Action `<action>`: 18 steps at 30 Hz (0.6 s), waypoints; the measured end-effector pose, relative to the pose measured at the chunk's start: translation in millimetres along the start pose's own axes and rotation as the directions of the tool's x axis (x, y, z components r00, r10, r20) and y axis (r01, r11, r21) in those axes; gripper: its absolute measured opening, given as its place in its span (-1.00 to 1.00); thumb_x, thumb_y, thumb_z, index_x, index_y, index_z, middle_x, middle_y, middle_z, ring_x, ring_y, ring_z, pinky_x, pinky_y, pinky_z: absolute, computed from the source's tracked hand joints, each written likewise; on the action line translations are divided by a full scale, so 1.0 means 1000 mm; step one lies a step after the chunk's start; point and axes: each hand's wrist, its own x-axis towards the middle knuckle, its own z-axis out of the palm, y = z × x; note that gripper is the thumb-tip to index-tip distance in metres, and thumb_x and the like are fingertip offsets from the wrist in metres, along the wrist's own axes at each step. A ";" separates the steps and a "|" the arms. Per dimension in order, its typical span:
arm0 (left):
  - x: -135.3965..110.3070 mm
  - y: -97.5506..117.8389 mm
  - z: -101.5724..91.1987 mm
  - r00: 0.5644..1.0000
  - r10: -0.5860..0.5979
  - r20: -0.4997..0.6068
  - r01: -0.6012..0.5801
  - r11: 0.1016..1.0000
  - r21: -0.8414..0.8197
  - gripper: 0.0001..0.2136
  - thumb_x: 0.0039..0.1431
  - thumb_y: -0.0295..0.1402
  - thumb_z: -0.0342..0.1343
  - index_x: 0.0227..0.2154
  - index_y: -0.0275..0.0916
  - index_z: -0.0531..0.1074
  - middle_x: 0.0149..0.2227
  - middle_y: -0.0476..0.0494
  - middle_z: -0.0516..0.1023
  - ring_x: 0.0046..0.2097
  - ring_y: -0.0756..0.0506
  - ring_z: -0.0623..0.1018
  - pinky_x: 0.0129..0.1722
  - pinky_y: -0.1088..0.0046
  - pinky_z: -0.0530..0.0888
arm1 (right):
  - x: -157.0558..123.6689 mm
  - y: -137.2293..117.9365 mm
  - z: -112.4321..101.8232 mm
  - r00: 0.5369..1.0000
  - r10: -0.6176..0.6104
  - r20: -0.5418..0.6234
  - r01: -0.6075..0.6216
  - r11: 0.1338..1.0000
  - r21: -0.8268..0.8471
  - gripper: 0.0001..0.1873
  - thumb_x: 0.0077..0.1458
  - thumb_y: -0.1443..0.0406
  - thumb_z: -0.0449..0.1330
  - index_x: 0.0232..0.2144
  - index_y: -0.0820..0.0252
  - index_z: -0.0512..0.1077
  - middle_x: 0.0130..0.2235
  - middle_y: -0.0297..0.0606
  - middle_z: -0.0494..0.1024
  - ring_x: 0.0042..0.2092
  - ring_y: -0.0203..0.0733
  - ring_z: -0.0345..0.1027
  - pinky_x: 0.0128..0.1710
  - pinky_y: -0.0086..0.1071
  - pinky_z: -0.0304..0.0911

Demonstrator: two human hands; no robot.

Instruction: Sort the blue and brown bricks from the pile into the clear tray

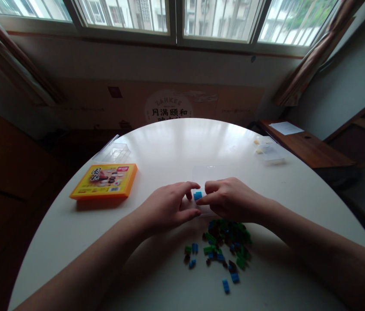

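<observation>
A small blue building brick lies at the near-left part of a clear, flat plastic case or sheet. My left hand rests to its left, thumb and fingers apart and curved around the brick without gripping it. From the other side comes my right hand, its index finger stretched out to the brick's lower edge and the other fingers curled. Whether that fingertip presses on the brick is hard to see. Just below the hands spreads a pile of small green, blue and brown bricks.
A yellow-orange box lies on the white round table at left, with a clear plastic tray behind it. Another clear container with pale bits beside it sits at far right. Beyond stands a wooden desk with paper.
</observation>
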 end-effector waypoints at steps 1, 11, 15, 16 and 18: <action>0.000 0.000 0.000 1.000 -0.001 0.001 0.001 1.000 0.003 -0.51 0.12 -0.17 0.20 0.11 -0.14 0.34 -0.12 -0.16 0.57 -0.15 -0.17 0.55 -0.17 0.31 0.46 | 0.000 0.000 0.000 1.000 0.002 0.004 -0.002 1.000 0.001 -0.69 0.19 0.34 0.10 -0.14 -0.07 0.56 -0.35 -0.33 0.46 -0.44 -0.35 0.16 -0.45 -0.41 0.01; 0.000 0.000 0.000 1.000 -0.007 0.000 0.007 1.000 0.011 -0.50 0.12 -0.18 0.20 0.12 -0.16 0.33 -0.13 -0.17 0.57 -0.16 -0.17 0.55 -0.16 0.30 0.46 | 0.002 -0.001 0.001 1.000 0.022 0.016 -0.023 0.999 0.027 -0.72 0.20 0.28 0.11 -0.12 -0.08 0.56 -0.34 -0.34 0.46 -0.44 -0.34 0.17 -0.44 -0.40 0.01; 0.001 -0.002 0.001 1.000 -0.001 -0.003 0.001 1.000 0.005 -0.50 0.12 -0.16 0.20 0.12 -0.15 0.33 -0.12 -0.17 0.57 -0.16 -0.17 0.55 -0.18 0.30 0.46 | 0.002 0.000 0.001 0.999 0.021 0.028 -0.022 0.999 0.036 -0.72 0.20 0.29 0.11 -0.12 -0.08 0.56 -0.34 -0.35 0.47 -0.43 -0.34 0.18 -0.43 -0.41 0.02; 0.001 -0.002 0.001 1.000 0.000 -0.002 0.000 1.000 0.003 -0.50 0.12 -0.16 0.20 0.12 -0.15 0.33 -0.12 -0.17 0.57 -0.16 -0.17 0.55 -0.18 0.31 0.46 | 0.001 0.001 0.001 0.999 0.020 0.027 -0.021 0.999 0.035 -0.71 0.19 0.29 0.11 -0.12 -0.08 0.56 -0.34 -0.35 0.47 -0.43 -0.34 0.18 -0.43 -0.41 0.03; 0.001 -0.002 0.001 1.000 -0.002 0.002 0.002 1.000 0.001 -0.49 0.12 -0.16 0.21 0.12 -0.15 0.32 -0.12 -0.17 0.57 -0.17 -0.17 0.55 -0.18 0.31 0.46 | 0.001 0.001 0.002 1.000 0.019 0.022 -0.019 0.999 0.034 -0.71 0.18 0.29 0.12 -0.11 -0.09 0.55 -0.33 -0.34 0.47 -0.43 -0.34 0.18 -0.43 -0.41 0.03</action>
